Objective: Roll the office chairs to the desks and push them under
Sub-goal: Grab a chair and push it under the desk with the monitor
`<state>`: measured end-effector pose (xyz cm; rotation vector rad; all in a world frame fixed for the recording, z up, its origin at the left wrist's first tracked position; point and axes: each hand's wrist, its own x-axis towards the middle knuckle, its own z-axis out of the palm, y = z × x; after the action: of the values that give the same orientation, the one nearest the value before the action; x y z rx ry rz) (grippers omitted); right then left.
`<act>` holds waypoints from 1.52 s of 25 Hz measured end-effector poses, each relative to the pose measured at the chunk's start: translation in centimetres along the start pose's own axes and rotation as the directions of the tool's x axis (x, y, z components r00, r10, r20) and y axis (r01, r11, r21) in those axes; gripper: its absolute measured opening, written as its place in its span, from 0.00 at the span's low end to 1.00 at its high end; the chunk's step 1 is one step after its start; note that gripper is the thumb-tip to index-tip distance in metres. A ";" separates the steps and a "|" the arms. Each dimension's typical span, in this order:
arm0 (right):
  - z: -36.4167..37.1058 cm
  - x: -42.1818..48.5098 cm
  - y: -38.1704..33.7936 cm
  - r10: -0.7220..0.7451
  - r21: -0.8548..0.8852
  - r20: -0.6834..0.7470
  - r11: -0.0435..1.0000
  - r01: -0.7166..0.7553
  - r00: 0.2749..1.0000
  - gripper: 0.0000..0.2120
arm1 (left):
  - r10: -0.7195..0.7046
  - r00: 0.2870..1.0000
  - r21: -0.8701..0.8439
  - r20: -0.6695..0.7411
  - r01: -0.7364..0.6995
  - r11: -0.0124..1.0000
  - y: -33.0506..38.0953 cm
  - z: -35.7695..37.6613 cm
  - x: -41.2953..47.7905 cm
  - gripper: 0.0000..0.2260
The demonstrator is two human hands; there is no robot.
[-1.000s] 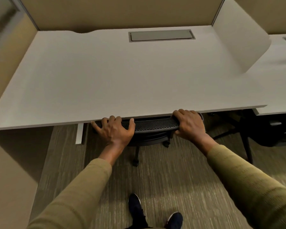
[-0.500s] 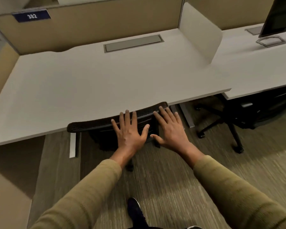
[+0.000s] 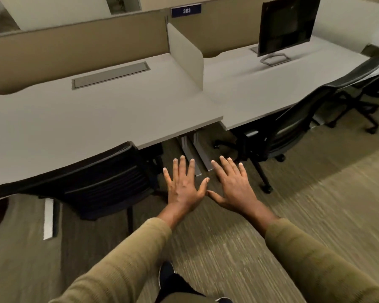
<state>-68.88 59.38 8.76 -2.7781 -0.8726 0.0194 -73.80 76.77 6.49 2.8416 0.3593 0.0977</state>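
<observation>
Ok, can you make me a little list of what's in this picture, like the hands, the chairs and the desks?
left hand: open, fingers spread, holding nothing
right hand: open, fingers spread, holding nothing
near chair: black mesh back at the left desk edge
next chair: looks partly under the right desk
monitor: on the right desk, screen dark
sign: 383

The left hand (image 3: 184, 189) and right hand (image 3: 234, 190) hover flat over the carpet (image 3: 319, 206), fingers spread, thumbs nearly touching, holding nothing. The mesh-backed chair (image 3: 92, 180) is just left of them, its back against the left surface (image 3: 96, 110). A second chair (image 3: 293, 125), seemingly angled, sits partly under the right surface (image 3: 260, 90), which carries a monitor (image 3: 287, 25).
</observation>
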 end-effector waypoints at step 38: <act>-17.8 10.5 61.1 -0.044 -0.004 -0.452 0.999 0.048 0.891 0.22 | -0.091 0.992 -0.396 -0.093 0.047 0.917 52.3 9.1 32.4 0.40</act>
<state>-24.38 12.88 13.12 -2.5816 -0.8042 -0.6071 -29.29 33.92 13.34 2.4278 0.4107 0.2800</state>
